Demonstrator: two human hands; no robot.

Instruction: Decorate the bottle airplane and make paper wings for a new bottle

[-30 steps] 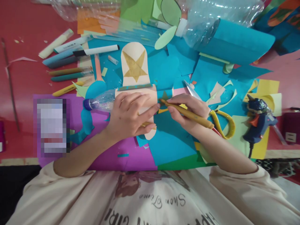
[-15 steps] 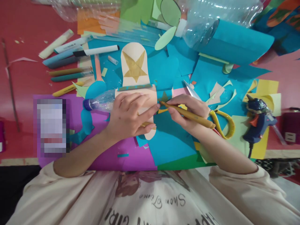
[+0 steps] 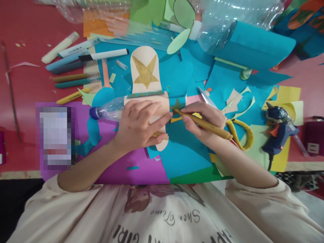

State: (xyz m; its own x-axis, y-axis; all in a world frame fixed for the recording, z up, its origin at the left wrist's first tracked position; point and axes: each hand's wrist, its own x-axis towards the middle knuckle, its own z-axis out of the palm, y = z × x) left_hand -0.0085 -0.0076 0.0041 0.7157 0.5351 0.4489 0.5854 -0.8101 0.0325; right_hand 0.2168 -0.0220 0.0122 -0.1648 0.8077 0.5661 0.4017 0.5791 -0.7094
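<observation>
A small plastic bottle (image 3: 110, 108) with a blue cap lies on its side, wrapped in cream paper with a blue band (image 3: 184, 100) towards the right. My left hand (image 3: 141, 125) curls over the cream wrap and holds it down; the parts under my palm are hidden. Between the fingers of my right hand (image 3: 204, 118) is a mustard-yellow marker (image 3: 205, 125), its tip touching a small star on the blue band. A cream paper flap with a gold star (image 3: 146, 72) sticks out beyond the bottle, and a second flap end (image 3: 162, 143) shows below my left hand.
Yellow-handled scissors (image 3: 244, 135) lie beside my right wrist. A glue gun (image 3: 278, 128) is farther right. Several markers (image 3: 76, 78) and a phone (image 3: 56, 136) are on the left. Big clear bottles (image 3: 212, 20) lie at the back, with coloured paper and scraps around.
The marker tip has shifted very slightly to the right on the small star, which looks more golden. My left hand and the bottle stay in place.
</observation>
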